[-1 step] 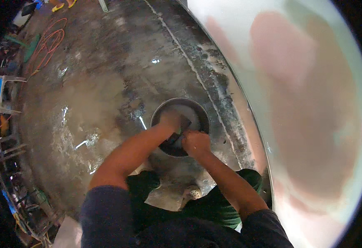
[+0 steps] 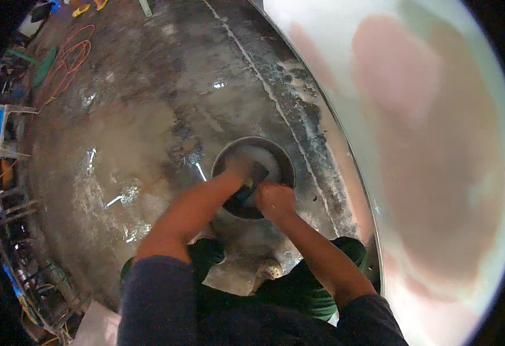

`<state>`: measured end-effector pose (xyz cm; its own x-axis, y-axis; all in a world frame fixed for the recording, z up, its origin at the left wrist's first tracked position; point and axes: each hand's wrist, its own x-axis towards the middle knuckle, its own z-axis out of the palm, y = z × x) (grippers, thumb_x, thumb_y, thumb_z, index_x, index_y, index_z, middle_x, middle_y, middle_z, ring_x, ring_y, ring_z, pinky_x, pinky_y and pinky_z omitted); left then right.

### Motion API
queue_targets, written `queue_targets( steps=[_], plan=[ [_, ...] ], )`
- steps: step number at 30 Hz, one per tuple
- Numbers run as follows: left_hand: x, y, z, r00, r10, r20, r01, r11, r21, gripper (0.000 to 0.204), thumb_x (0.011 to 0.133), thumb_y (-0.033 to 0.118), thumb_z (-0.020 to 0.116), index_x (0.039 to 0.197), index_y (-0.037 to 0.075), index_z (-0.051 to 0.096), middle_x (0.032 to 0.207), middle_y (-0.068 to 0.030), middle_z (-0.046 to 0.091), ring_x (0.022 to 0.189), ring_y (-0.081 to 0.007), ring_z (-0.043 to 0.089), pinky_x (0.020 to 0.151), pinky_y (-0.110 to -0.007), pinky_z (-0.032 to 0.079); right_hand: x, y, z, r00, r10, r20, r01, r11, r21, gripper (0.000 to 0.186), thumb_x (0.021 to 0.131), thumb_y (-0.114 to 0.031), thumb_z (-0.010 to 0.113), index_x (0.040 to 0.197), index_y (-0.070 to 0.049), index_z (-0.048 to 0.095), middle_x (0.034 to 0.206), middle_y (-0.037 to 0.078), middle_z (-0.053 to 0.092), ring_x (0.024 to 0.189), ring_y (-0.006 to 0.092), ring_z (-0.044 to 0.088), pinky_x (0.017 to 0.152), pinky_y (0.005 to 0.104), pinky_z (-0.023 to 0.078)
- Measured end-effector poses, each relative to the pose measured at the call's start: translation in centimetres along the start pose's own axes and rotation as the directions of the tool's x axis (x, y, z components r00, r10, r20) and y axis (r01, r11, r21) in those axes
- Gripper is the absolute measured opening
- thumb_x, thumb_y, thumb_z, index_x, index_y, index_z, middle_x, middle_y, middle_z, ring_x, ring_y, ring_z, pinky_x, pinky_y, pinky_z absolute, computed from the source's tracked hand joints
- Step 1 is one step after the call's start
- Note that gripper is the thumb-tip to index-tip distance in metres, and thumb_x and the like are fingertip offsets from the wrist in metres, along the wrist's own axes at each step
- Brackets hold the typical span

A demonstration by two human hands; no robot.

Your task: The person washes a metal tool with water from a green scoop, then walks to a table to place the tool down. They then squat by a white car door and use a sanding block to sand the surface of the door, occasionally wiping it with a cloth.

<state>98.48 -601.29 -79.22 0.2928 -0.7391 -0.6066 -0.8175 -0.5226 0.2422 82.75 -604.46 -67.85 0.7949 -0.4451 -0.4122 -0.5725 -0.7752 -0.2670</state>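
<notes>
Wet floor (image 2: 131, 124); at basin (image 2: 286, 164), our right hand (image 2: 272, 199) fisted beside dark item (image 2: 259, 172), contents hidden; left hand (image 2: 239, 165) blurred, can't tell grip.

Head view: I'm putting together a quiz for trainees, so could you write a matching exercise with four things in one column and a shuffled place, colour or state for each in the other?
Things:
1. Bucket
2. Cord
3. Panel
4. Left hand

Descriptions:
A. White with pink and brownish patches, at the right of the picture
B. Blurred, at the bucket's left part
C. Round and dark-walled, near the middle of the picture
D. Orange-red, in loose loops on the floor

Pairs: 1-C, 2-D, 3-A, 4-B
</notes>
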Motion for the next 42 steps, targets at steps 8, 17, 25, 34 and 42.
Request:
queue_targets(
  steps=[8,17,25,34,42],
  plan=[
    [2.3,-2.6,7.8,0.990,-0.137,-0.034,0.141,0.954,0.264,0.035,0.095,0.020,0.052,0.124,0.008,0.066,0.127,-0.0132,0.064,0.117,-0.0279,0.062,0.091,-0.041,0.053,0.8,-0.2,0.8,0.980,-0.102,-0.169,0.114,0.992,0.060,0.023,0.086,-0.030,0.064,0.080,-0.007,0.067,0.082,0.014,0.068,0.074,0.0355,0.068,0.065,0.0474,0.055],
    [-25.1,-6.8,-13.6,0.913,-0.082,-0.399,-0.015,0.972,-0.234,0.030,0.089,0.012,0.056,0.116,0.004,0.062,0.112,-0.0160,0.064,0.108,-0.0346,0.062,0.086,-0.043,0.055,-5.8,-6.2,-6.6,0.992,-0.013,-0.123,0.026,0.993,0.111,0.054,0.089,-0.025,0.061,0.136,0.001,0.050,0.140,0.031,0.046,0.131,0.0444,0.044,0.109,0.0473,0.039],
    [-57.3,-15.0,-10.8,0.849,-0.505,-0.156,0.391,0.798,-0.458,0.040,0.095,0.023,0.054,0.129,0.001,0.058,0.142,-0.0210,0.049,0.133,-0.0393,0.043,0.113,-0.047,0.033,-32.4,-1.7,-15.1,0.881,0.178,0.439,-0.244,0.965,0.099,0.058,0.091,-0.038,0.056,0.129,0.005,0.056,0.132,0.030,0.055,0.122,0.0445,0.053,0.107,0.0504,0.040],
    [-80.3,-18.7,-10.3,0.665,-0.527,0.529,0.742,0.391,-0.544,0.039,0.097,0.029,0.051,0.128,0.006,0.059,0.127,-0.0165,0.059,0.116,-0.0339,0.056,0.097,-0.047,0.046,-46.7,5.8,-22.6,0.825,-0.307,0.475,0.381,0.922,-0.066,0.026,0.094,-0.030,0.054,0.089,-0.007,0.063,0.079,0.013,0.063,0.073,0.0325,0.062,0.065,0.0427,0.049],
    [-77.5,-28.5,-19.0,0.710,-0.528,0.466,0.683,0.357,-0.637,0.038,0.099,0.030,0.050,0.126,0.005,0.061,0.112,-0.0144,0.066,0.101,-0.0306,0.064,0.087,-0.044,0.050,-33.0,-7.8,-32.9,0.849,0.095,0.520,-0.157,0.985,0.077,0.018,0.092,-0.024,0.063,0.098,-0.006,0.063,0.090,0.012,0.064,0.085,0.0288,0.062,0.069,0.0415,0.050]
  ],
)
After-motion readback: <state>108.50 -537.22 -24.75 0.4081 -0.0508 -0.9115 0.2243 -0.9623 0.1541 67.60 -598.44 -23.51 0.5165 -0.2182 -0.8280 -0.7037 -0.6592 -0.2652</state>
